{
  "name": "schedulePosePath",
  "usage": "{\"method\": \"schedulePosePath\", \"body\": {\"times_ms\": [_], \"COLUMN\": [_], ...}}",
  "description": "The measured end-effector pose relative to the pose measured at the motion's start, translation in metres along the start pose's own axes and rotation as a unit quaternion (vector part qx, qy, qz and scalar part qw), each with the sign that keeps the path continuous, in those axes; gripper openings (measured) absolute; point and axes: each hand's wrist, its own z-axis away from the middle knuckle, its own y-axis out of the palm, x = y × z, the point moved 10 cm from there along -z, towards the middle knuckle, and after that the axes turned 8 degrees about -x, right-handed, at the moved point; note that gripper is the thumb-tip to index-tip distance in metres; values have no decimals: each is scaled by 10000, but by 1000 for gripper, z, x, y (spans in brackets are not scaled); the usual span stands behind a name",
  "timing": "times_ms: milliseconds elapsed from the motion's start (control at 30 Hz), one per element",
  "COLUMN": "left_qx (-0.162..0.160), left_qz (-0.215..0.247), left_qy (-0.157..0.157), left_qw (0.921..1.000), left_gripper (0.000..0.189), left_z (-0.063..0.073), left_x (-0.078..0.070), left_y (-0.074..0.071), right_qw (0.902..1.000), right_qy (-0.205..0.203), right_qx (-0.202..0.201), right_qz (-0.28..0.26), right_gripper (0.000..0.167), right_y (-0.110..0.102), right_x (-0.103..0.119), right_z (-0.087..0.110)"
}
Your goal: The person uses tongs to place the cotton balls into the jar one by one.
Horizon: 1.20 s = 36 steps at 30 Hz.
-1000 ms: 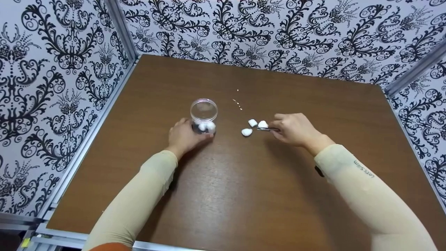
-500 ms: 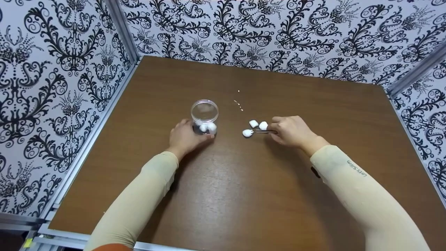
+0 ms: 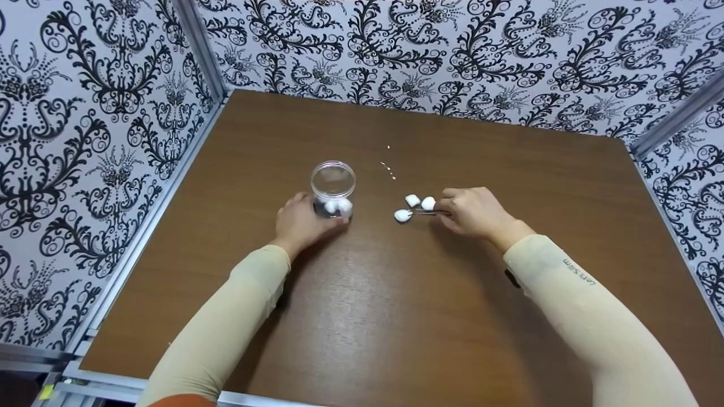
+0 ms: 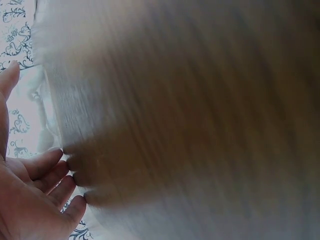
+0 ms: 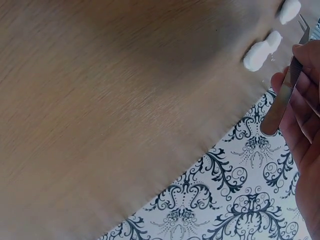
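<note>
In the head view my left hand point(image 3: 302, 223) holds a clear round jar point(image 3: 334, 180), thumb in front and fingers behind. White cotton balls point(image 3: 339, 206) lie in its bottom. My right hand point(image 3: 478, 212) pinches metal tweezers point(image 3: 424, 212) between thumb and fingers. Their tips touch the left one of the loose cotton balls point(image 3: 403, 215) on the table; whether they squeeze it I cannot tell. Two more cotton balls, a squarish one point(image 3: 412, 200) and a rounder one point(image 3: 428, 203), lie just behind the tweezers. The right wrist view shows the flat rear end of the tweezers point(image 5: 277, 110).
Small white crumbs point(image 3: 388, 167) lie in a line on the brown table point(image 3: 362, 316) behind the cotton balls. Metal frame posts and black-and-white patterned walls point(image 3: 413, 56) border the table at the back and sides.
My right hand has shifted the tweezers slightly toward me and left, from beside the rounder cotton ball to the left one. The left hand stays on the jar.
</note>
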Motion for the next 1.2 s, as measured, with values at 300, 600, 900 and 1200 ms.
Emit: {"method": "schedulePosePath", "body": {"times_ms": [300, 600, 900, 1200], "left_qx": [-6, -1, -25, -133], "left_qz": [3, 5, 18, 24], "left_qy": [22, 42, 18, 45], "left_qw": [10000, 10000, 10000, 9999], "left_gripper": [90, 94, 94, 90], "left_z": [-2, 1, 1, 2], "left_x": [2, 0, -1, -2], "left_y": [2, 0, -1, -4], "right_qw": [9999, 9998, 9998, 9993], "right_qy": [83, -152, -51, 58], "right_qx": [92, 57, 182, 317], "right_qz": [-9, -61, -119, -188], "right_gripper": [7, 7, 8, 4], "right_y": [2, 10, 15, 19], "right_x": [-1, 4, 3, 3], "right_z": [-4, -7, -8, -7]}}
